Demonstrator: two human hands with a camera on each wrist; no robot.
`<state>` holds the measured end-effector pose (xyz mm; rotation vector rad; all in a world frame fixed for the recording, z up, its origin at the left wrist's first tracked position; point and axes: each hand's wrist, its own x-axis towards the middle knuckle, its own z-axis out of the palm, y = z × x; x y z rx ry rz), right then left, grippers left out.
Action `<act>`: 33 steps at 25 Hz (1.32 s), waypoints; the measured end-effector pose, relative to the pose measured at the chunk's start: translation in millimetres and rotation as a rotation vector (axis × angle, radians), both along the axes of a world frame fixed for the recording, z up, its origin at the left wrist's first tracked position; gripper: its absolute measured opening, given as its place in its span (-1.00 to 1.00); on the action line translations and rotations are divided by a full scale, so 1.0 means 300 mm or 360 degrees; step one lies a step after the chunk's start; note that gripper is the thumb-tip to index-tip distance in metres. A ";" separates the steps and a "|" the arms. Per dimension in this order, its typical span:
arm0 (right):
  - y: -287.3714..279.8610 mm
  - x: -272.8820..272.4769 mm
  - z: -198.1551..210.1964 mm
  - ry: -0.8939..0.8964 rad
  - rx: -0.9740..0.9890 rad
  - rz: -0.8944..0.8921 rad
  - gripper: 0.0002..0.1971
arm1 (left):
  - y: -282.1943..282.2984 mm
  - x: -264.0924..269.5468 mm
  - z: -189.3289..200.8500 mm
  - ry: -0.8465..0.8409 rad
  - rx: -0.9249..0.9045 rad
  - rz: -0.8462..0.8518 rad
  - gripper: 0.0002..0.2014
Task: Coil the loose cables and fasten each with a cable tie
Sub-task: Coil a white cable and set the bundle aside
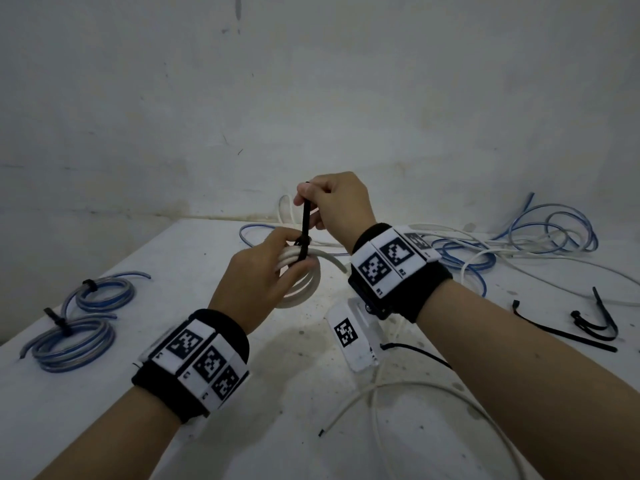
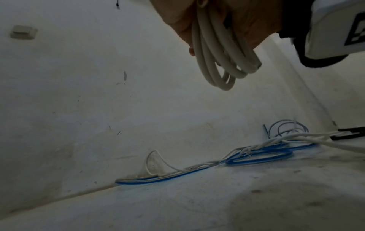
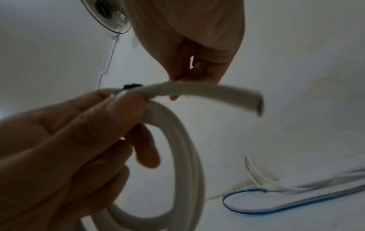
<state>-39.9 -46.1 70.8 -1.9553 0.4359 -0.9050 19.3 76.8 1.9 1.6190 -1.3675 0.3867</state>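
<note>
Left hand (image 1: 263,271) grips the white cable coil (image 1: 304,289) at its top, fingers curled round the bundled loops, coil held above the table (image 1: 173,265) near centre. In the left wrist view the loops hang down out of the fist. One free cable end sticks out to the right of the coil.

Black cable tie (image 1: 304,233) is wrapped round the coil where the left fingers hold it. Its tail runs straight up to the right hand (image 1: 332,206), which pinches it between thumb and fingers. Tie head sits on top of the bundle, just beside the left fingertips. Can't tell how tight the loop is.

On the near left of the table: two blue coils (image 1: 86,320), each already carrying a black tie, lying flat, just beside each other.

Far right: tangle of loose blue cable (image 1: 554,233) and thin white cable (image 1: 485,251), overlapping, running along the base of the wall (image 1: 311,81).

Right side: spare black ties (image 1: 595,323), a few, lying loose on the table.

Near centre: another thin white cable (image 1: 398,389) looping across the table under the right forearm. A white marker tag (image 1: 349,334) lies flat between the two wrists.
</note>
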 end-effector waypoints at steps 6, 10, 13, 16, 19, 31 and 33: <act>0.027 0.012 0.013 0.0032 -0.0072 -0.0051 -0.73 | 0.022 -0.005 0.000 0.0064 -0.0064 -0.0017 -0.69; 0.057 0.021 0.018 0.0093 -0.0164 -0.0007 -0.72 | 0.047 -0.025 0.002 0.0152 -0.0134 -0.0086 -0.76; 0.062 0.023 0.036 0.0094 -0.0150 0.0019 -0.72 | 0.058 -0.033 0.018 0.0345 -0.0119 -0.0095 -0.76; 0.062 0.022 0.041 0.0082 -0.0099 0.0019 -0.73 | 0.064 -0.027 0.031 0.0417 -0.0019 -0.0079 -0.68; 0.062 0.022 0.027 0.0105 -0.0100 0.0003 -0.72 | 0.071 -0.028 0.038 0.0390 0.0099 -0.0143 -0.70; 0.106 0.094 -0.019 0.0015 0.0076 0.0034 -0.68 | 0.099 -0.019 0.063 0.0594 0.0052 -0.0129 -0.77; 0.152 0.095 -0.036 0.0050 0.0214 0.0402 -0.69 | 0.120 0.031 0.064 0.0725 -0.0087 -0.0014 -0.75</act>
